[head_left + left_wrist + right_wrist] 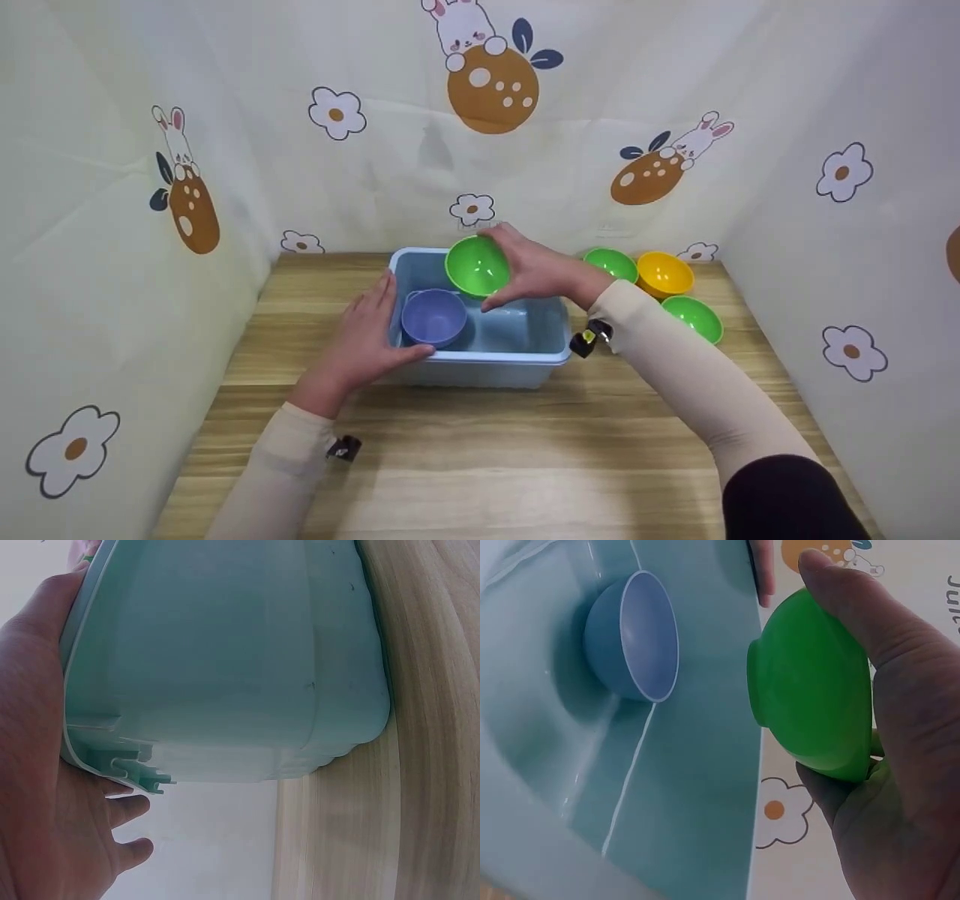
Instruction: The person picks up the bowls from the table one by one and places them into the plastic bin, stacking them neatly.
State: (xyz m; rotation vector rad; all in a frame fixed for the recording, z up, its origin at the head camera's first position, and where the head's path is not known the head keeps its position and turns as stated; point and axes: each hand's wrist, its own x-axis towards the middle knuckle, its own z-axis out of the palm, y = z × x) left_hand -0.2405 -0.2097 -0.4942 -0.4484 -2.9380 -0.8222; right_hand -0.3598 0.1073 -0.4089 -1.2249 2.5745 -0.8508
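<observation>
A light blue plastic bin (487, 358) stands on the table with a purple bowl (435, 319) inside, at its left end. My right hand (536, 266) grips a green bowl (476, 266) by the rim, thumb on one side and fingers on the other, above the back of the bin. In the right wrist view this green bowl (810, 686) is higher than the purple bowl (649, 637). My left hand (364, 330) rests at the bin's left front corner, its thumb along the front rim. In the left wrist view its other fingers (129, 810) extend loosely beside the bin wall.
Right of the bin are a green bowl (611, 262), an orange bowl (665, 274) and another green bowl (697, 319), partly behind my right forearm. Patterned cloth (390, 172) encloses the wooden table (480, 457) at the back and both sides.
</observation>
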